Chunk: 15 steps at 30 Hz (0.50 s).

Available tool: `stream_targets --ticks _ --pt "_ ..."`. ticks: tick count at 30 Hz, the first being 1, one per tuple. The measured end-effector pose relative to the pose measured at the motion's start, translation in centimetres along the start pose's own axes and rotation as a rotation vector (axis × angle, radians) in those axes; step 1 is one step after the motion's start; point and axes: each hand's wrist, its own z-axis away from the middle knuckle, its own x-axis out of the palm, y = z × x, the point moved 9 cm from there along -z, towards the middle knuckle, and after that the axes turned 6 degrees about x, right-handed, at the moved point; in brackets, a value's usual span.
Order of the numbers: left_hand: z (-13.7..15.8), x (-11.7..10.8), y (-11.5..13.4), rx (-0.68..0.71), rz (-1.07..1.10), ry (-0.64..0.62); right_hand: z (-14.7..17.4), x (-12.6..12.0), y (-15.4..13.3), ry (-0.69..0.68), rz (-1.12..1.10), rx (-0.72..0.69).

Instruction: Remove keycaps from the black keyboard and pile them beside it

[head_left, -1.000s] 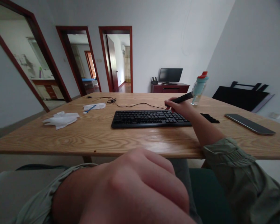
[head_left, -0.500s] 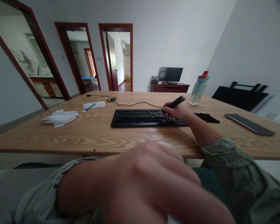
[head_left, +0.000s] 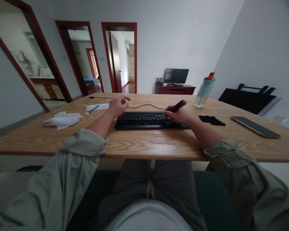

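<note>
A black keyboard [head_left: 144, 120] lies on the wooden table in front of me. My right hand [head_left: 174, 114] is over its right part, fingers wrapped round a thick black stick-like tool [head_left: 179, 106] with a notched upper end. The tool's lower end is hidden by the fingers. Near the keyboard's back left corner hovers my left hand [head_left: 119, 105], fingers loosely bent and apart, with nothing visible in them. Small black pieces [head_left: 211, 120], apparently keycaps, lie grouped to the right of the keyboard.
On the left lie crumpled white tissue [head_left: 62, 120] and a blue-and-white toothbrush-like stick [head_left: 92, 110] on another tissue [head_left: 102, 106]. A black cable [head_left: 146, 105] runs behind the keyboard. To the right are a water bottle [head_left: 203, 91] and a grey phone-like slab [head_left: 255, 126].
My left hand has moved from close before the camera out over the table to the keyboard's back left corner. My right hand keeps the black tool and has shifted slightly left.
</note>
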Motion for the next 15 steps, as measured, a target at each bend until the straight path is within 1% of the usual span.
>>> stream_targets --ticks 4,7,10,15 --pt "0.5 1.3 2.1 0.057 0.008 -0.057 0.6 0.3 -0.8 -0.009 0.013 -0.011" --pt "0.7 2.3 3.1 0.087 -0.006 -0.108 1.0 0.6 -1.7 -0.001 0.001 -0.053" --pt "0.9 2.8 3.1 0.096 -0.015 -0.133 1.0 0.8 -2.1 0.036 -0.005 -0.077" --pt "0.9 3.0 2.7 0.098 -0.014 -0.132 0.8 1.1 -2.1 0.085 0.021 -0.145"
